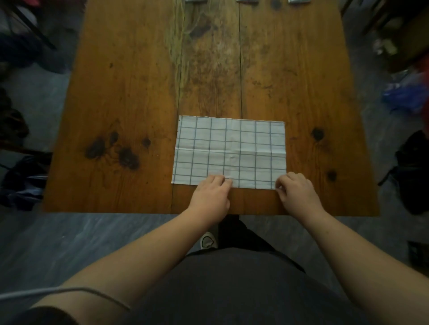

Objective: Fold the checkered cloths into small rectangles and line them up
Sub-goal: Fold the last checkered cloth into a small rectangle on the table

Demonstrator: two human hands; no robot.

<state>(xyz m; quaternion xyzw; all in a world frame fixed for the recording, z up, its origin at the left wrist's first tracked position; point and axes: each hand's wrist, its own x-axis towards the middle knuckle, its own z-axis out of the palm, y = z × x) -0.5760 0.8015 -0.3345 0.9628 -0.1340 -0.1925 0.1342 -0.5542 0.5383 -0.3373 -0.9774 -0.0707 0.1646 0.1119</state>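
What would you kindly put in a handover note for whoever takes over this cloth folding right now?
Left hand: fingers curled on the near edge of the checkered cloth, about mid-edge.
Right hand: pinches the same edge at the near right corner.
Cloth: spread flat on the wooden table, close to its near edge, with a crease across the middle.
Done: three small grey pieces sit in a row at the far edge, cut off by the frame; probably folded cloths.
Left: fold this cloth small and add it to the row.
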